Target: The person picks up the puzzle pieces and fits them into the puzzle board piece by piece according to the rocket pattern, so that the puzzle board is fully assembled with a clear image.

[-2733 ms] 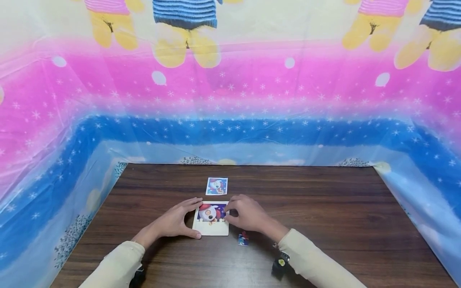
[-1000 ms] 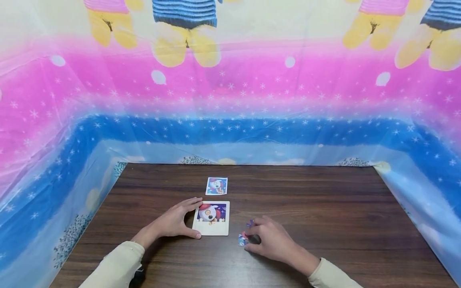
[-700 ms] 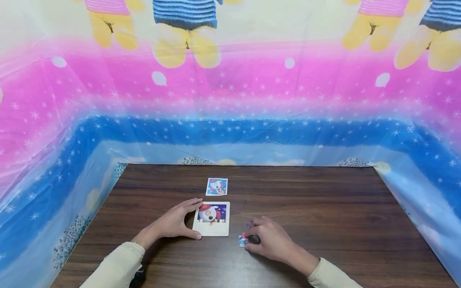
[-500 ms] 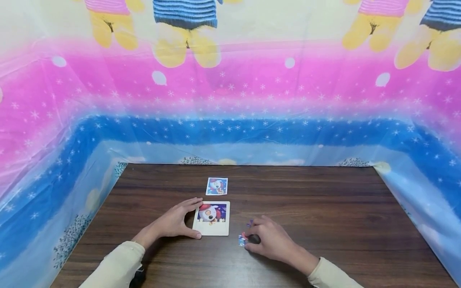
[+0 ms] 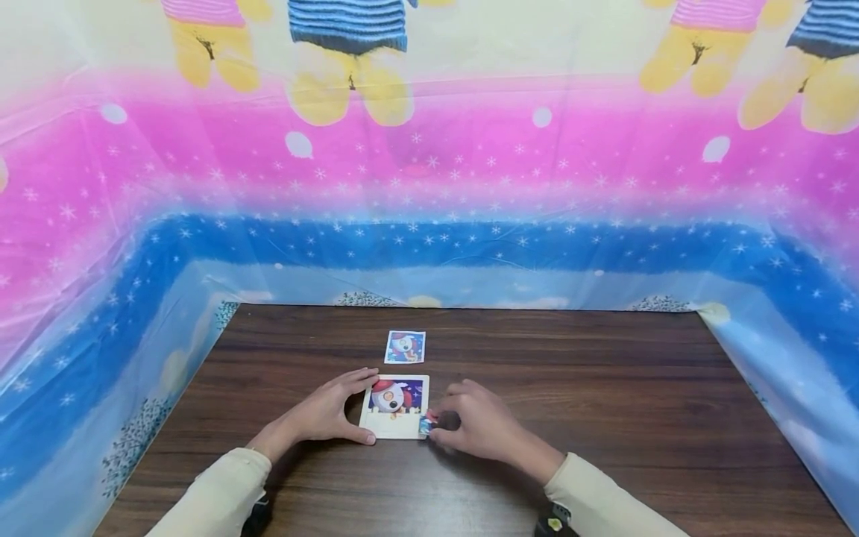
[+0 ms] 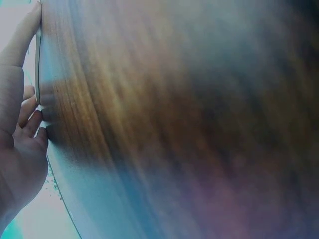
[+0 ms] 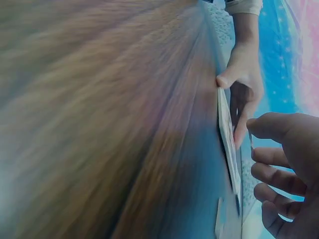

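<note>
In the head view, a square jigsaw board lies on the table, its upper half showing a white cartoon animal in a red hat and its lower half bare and pale. My left hand holds the board's left side, thumb at the near corner and fingers at the far corner. Between thumb and index finger my right hand pinches a blue and red puzzle piece, which overlaps the board's lower right edge. Its thin edge shows in the right wrist view, beside my right hand. The left wrist view shows my left hand at its edge.
A small picture card with the same cartoon lies just beyond the board. Dark brown wood makes up the table. A printed cloth in pink and blue rises behind and along both sides.
My right hand left the board, reached the loose piece at the right, and has brought it left to the board's edge. A purple bit near its fingertips no longer shows. My left hand stays put.
</note>
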Demonstrator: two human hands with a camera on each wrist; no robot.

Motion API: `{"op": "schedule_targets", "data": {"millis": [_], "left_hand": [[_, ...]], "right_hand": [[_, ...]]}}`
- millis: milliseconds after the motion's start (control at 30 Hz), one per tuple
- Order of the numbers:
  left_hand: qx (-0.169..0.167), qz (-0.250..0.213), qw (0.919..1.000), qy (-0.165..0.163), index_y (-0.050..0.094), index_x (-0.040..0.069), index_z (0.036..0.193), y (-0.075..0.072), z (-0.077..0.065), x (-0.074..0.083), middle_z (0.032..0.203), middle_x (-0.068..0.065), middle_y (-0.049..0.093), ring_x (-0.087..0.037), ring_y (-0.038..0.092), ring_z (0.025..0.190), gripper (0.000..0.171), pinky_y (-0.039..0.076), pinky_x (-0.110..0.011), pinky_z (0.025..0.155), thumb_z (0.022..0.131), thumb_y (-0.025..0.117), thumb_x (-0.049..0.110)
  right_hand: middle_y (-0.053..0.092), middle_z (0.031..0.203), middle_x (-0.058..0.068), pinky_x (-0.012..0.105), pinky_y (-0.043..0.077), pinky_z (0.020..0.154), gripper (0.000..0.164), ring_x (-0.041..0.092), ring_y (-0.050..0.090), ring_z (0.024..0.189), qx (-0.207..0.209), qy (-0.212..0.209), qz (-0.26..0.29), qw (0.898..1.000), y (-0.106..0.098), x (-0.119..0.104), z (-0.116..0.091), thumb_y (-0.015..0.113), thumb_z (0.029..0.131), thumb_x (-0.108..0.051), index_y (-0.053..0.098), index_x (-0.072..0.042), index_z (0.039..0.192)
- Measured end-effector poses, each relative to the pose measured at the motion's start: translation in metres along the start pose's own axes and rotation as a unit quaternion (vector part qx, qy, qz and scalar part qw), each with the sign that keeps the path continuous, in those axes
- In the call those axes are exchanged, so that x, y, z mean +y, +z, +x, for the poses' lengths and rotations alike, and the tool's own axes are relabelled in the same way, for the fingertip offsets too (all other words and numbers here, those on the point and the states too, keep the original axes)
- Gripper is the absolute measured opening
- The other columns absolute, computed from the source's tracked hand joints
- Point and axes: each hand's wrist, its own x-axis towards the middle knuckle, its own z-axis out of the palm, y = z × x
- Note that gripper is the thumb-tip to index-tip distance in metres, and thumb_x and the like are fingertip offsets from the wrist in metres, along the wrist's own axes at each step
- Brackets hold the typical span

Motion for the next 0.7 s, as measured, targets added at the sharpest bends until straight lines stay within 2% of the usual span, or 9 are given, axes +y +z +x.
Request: {"op": "schedule_targets", "data": {"millis": [67, 167, 200, 400, 700], "left_hand": [[0.0, 0.0, 1.0, 0.0, 0.043, 0.011, 0.157, 0.0, 0.0, 0.0, 0.164, -0.013, 0.034, -0.038, 0.031, 0.151, 0.107, 0.032, -0.063, 0.115, 0.073, 0.086, 0.061], [0.0, 0.0, 1.0, 0.001, 0.043, 0.01, 0.157, 0.0, 0.0, 0.0, 0.164, -0.013, 0.034, -0.037, 0.031, 0.151, 0.106, 0.031, -0.063, 0.115, 0.074, 0.085, 0.061], [0.0, 0.0, 1.0, 0.001, 0.043, 0.01, 0.156, 0.0, 0.0, 0.0, 0.164, -0.013, 0.035, -0.037, 0.031, 0.151, 0.105, 0.031, -0.063, 0.115, 0.074, 0.085, 0.061], [0.003, 0.003, 1.0, 0.006, 0.044, 0.01, 0.156, -0.001, -0.001, -0.001, 0.164, -0.013, 0.036, -0.036, 0.031, 0.151, 0.105, 0.032, -0.062, 0.116, 0.074, 0.085, 0.061], [0.002, -0.003, 1.0, 0.006, 0.042, 0.01, 0.157, 0.0, -0.001, 0.0, 0.164, -0.014, 0.034, -0.038, 0.031, 0.15, 0.106, 0.032, -0.061, 0.115, 0.074, 0.086, 0.059]], "right_hand": [[0.067, 0.089, -0.01, 0.029, 0.05, 0.07, 0.028, 0.006, 0.053, 0.079, 0.002, -0.01, 0.002, 1.0, 0.003, -0.005, 0.008, 0.082, 0.085, -0.043, 0.083, -0.022, 0.103], [0.069, 0.091, -0.01, 0.025, 0.049, 0.072, 0.025, 0.005, 0.054, 0.081, 0.006, -0.02, 0.008, 1.0, 0.007, -0.012, 0.019, 0.08, 0.086, -0.041, 0.083, -0.023, 0.102], [0.07, 0.091, -0.009, 0.023, 0.046, 0.068, 0.024, 0.006, 0.053, 0.082, 0.005, -0.02, 0.013, 1.0, 0.009, -0.015, 0.023, 0.08, 0.086, -0.04, 0.083, -0.023, 0.102], [0.074, 0.096, -0.008, 0.023, 0.05, 0.076, 0.021, 0.007, 0.06, 0.088, 0.009, -0.021, 0.029, 0.999, 0.019, -0.028, 0.042, 0.08, 0.086, -0.037, 0.083, -0.022, 0.101], [0.073, 0.092, -0.013, 0.022, 0.049, 0.074, 0.019, 0.006, 0.059, 0.085, 0.002, -0.015, 0.014, 1.0, 0.035, -0.032, 0.058, 0.082, 0.085, -0.037, 0.084, -0.023, 0.097]]}}
